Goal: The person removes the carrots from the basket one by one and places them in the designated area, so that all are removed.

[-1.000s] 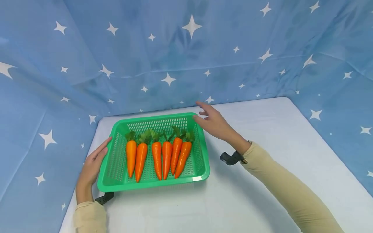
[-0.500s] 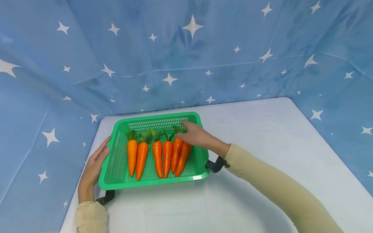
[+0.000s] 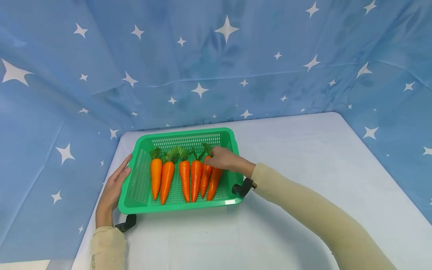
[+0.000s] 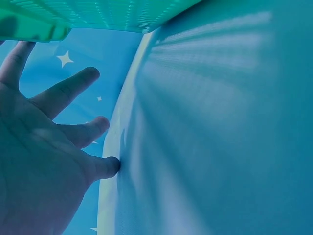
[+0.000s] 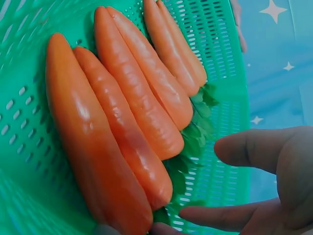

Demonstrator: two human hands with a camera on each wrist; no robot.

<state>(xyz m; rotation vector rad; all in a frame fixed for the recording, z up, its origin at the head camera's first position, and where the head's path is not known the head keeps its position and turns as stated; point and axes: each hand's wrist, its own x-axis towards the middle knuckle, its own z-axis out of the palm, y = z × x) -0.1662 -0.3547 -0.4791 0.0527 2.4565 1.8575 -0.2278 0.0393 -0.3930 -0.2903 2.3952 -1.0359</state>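
Several orange carrots with green leafy tops lie side by side in a green plastic basket (image 3: 236, 146). Over the upper end of the rightmost carrot (image 3: 214, 183) is my right hand (image 3: 223, 159). In the right wrist view, the thumb and a finger pinch that carrot (image 5: 98, 152) at its thick end, while two other fingers stretch out free. My left hand (image 3: 113, 189) is against the basket's left rim, fingers straight and spread. From the left wrist view, the same hand (image 4: 39, 142) has a fingertip reaching the basket's underside (image 4: 122, 14).
A white-covered table (image 3: 290, 150) bears the basket on its left half. Blue curtain (image 3: 189, 60) with white stars stands behind the table and along both sides. A black wrist camera (image 3: 242, 187) sits by the basket's right rim.
My right hand has moved left and down from the basket's back right corner into the basket, and now pinches the rightmost carrot. The left hand stays at the left rim.
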